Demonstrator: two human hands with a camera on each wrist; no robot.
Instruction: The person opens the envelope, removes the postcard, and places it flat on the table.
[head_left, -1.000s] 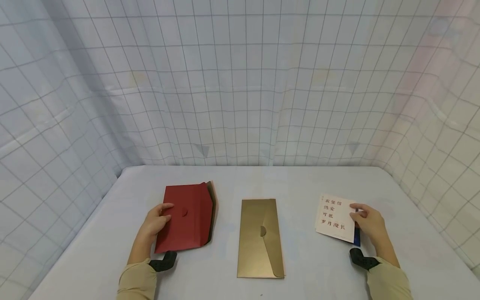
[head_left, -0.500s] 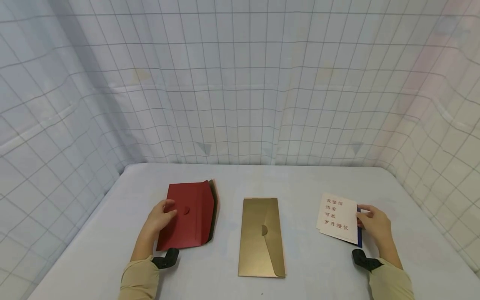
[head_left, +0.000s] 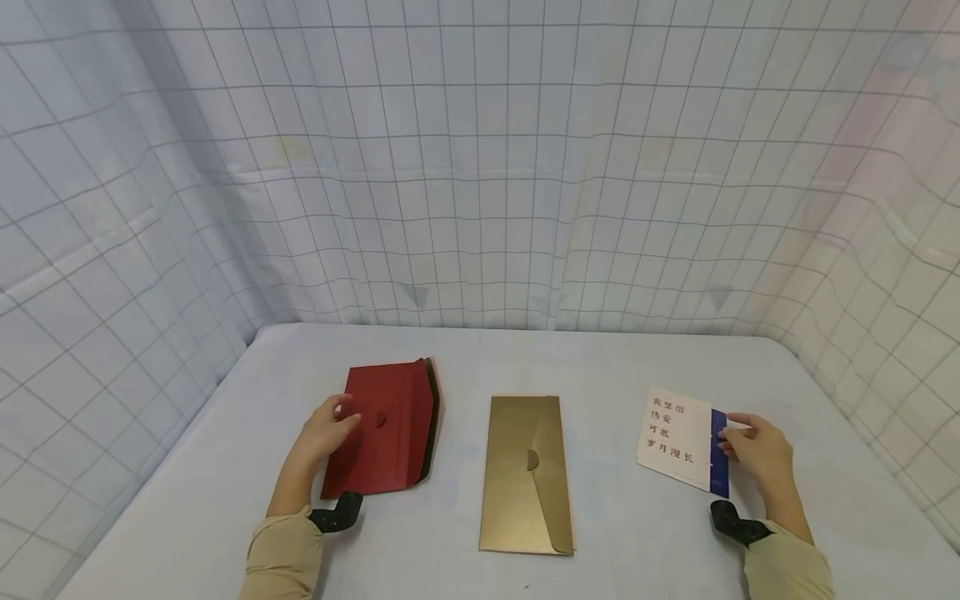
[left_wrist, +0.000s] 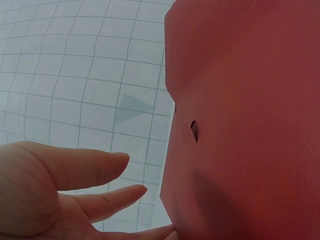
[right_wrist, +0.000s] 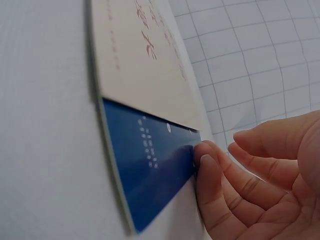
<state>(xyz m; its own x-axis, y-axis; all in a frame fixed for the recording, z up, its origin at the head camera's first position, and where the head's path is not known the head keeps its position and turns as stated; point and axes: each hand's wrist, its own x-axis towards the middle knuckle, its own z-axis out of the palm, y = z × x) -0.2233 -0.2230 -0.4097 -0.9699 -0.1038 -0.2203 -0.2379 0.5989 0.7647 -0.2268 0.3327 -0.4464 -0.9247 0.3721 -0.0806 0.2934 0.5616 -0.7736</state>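
Observation:
My left hand (head_left: 324,428) is over the left side of a red envelope (head_left: 390,450). In the left wrist view, its fingers (left_wrist: 95,167) are spread apart with no paper between them, and the lowest fingertip is at the envelope's edge. My right hand (head_left: 761,450) is at the right edge of a small stack: a white card (head_left: 675,437) with red characters on top, a blue card (head_left: 718,471) showing beneath. From the right wrist view, bent fingertips meet the blue card's (right_wrist: 150,165) edge, while the upper finger (right_wrist: 270,135) stands away from it.
A gold envelope (head_left: 517,492) with a half-round tab lies mid-table between the hands, with pale edges showing under it. Darker and pale envelopes peek out right of the red one. A white gridded curtain (head_left: 480,208) encloses the table's (head_left: 600,367) back and sides.
My right hand has slid rightward off the white card toward the stack's right edge, and a wider strip of blue now shows. My left hand stays over the red envelope, its fingers shifting slightly.

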